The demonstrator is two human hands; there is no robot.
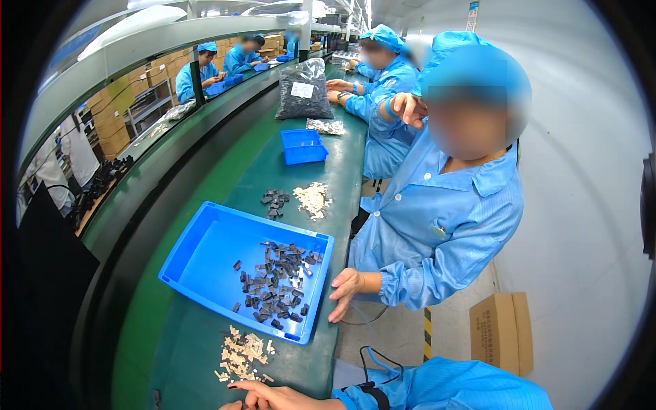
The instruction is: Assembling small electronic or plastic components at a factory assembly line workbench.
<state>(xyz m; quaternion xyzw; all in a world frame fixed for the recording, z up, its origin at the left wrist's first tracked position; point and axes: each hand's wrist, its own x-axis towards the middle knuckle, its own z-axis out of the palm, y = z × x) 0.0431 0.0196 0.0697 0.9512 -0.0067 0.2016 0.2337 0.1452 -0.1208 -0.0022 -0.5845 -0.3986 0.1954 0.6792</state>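
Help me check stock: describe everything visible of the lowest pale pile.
The lowest pale pile is a loose scatter of small pieces, cream to tan with whiter bits, many narrow; material unclear. It lies on the green bench beside the larger blue tray. The wearer's hand is at its lower edge, contact uncertain.
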